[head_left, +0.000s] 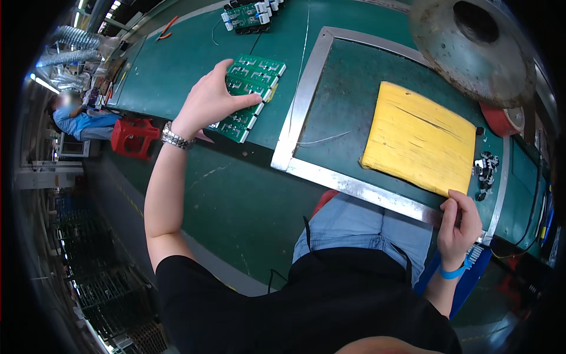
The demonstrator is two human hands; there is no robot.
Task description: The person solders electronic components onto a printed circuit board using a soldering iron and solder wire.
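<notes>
My left hand [213,101] reaches out over a stack of green circuit boards [252,88] on the green workbench, with fingers spread on the boards and thumb along the near side; a metal watch is on that wrist. My right hand [458,224] rests at the near edge of the metal-framed work area [300,97], fingers curled, just below the corner of a yellow foam pad [418,137]. Whether it pinches anything is unclear. A blue band circles that wrist.
More circuit boards with white parts [250,15] lie farther up the bench. A round metal lamp shade [471,47] hangs over the right side. Small black and white components [484,168] lie right of the pad. A red stool [134,137] and a seated person [79,118] are at left.
</notes>
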